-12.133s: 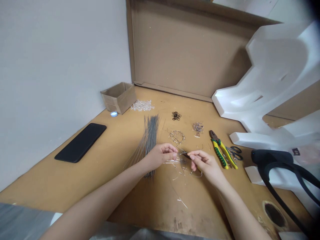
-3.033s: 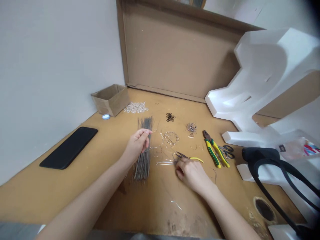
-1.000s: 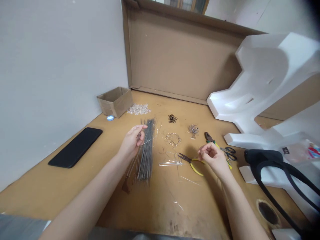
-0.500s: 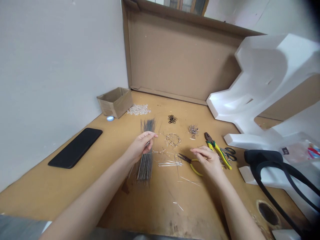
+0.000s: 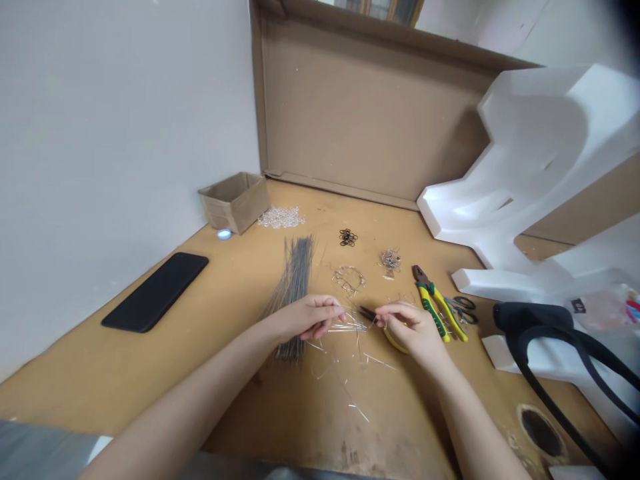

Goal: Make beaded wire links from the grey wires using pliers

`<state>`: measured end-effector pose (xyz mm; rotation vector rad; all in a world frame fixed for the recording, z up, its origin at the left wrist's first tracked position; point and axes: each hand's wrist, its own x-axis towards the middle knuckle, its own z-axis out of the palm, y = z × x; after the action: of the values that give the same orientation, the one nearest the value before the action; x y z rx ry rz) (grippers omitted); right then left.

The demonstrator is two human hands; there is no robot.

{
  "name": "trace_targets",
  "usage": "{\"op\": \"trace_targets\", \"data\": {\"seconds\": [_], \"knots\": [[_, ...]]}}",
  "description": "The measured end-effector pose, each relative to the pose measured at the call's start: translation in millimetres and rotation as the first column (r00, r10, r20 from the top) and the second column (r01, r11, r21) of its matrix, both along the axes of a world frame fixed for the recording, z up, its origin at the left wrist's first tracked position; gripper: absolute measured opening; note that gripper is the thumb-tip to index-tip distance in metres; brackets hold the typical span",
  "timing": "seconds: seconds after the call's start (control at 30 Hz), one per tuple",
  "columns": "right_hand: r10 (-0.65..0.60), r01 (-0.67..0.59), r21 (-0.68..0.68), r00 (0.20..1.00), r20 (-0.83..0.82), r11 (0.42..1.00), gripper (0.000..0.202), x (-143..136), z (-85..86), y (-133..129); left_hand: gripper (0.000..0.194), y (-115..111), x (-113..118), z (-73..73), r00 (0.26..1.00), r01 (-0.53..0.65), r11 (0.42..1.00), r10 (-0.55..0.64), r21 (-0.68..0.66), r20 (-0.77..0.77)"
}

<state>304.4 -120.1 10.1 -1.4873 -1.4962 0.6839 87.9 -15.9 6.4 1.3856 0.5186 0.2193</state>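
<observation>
My left hand [image 5: 317,317] is closed in a pinch on a thin wire, just right of the bundle of grey wires [image 5: 299,267]. The fingers of my right hand [image 5: 407,327] also pinch thin wire, which shows faintly between the two hands. Beneath and behind the right fingers lie small yellow-handled pliers [image 5: 369,313], partly covered. Several cut silvery wires [image 5: 350,327] lie between and below the hands. A thin wire ring with small pieces on it [image 5: 349,280] rests on the table just beyond them.
Larger green-yellow pliers [image 5: 437,307] and scissors [image 5: 465,308] lie at right, near white foam [image 5: 465,280]. Black rings [image 5: 348,237], a small wire-and-bead pile [image 5: 390,260], clear beads [image 5: 281,217], a cardboard box [image 5: 235,203] and a black phone [image 5: 156,291] surround the work area.
My left hand has come right and nearer to me, away from above the wire bundle. The right hand has shifted slightly down, and the two hands are now closer together.
</observation>
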Motion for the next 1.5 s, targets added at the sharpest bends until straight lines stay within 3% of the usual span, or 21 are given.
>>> {"op": "trace_targets", "data": {"seconds": [0.13,0.4,0.77,0.97,1.17,1.33,1.5], "knots": [[0.006,-0.035,-0.106,0.966,-0.259,0.994,0.016,0,-5.4,0,0.029,-4,2,-0.8,0.995,0.097,0.995,-0.097,0.013,0.016],[0.047,-0.132,-0.185,0.913,-0.405,0.974,0.017,-6,-2.7,-1,0.029,-8,2,-2.5,0.980,0.189,0.981,-0.191,0.030,0.055],[0.073,-0.158,-0.182,0.913,-0.402,0.971,0.020,-7,0.6,-4,0.029,-7,3,-4.8,0.979,0.191,0.981,-0.193,0.032,0.071],[-0.008,-0.082,-0.238,0.935,-0.354,0.968,0.019,-16,0.8,-4,0.028,-9,4,-5.9,0.976,0.206,0.978,-0.207,0.022,0.060],[0.019,-0.046,-0.112,0.971,-0.238,0.993,0.017,-22,2.8,-7,0.029,-13,7,-4.1,0.974,0.224,0.974,-0.224,0.016,0.036],[-0.072,0.062,-0.073,0.988,-0.140,0.995,0.015,-24,2.7,-6,0.030,-14,7,-3.3,0.975,0.218,0.976,-0.218,-0.003,0.047],[-0.086,0.059,-0.106,0.960,-0.268,0.993,0.015,-35,-3.6,-5,0.028,-16,8,-6.1,0.977,0.213,0.977,-0.213,0.007,0.030]]}}
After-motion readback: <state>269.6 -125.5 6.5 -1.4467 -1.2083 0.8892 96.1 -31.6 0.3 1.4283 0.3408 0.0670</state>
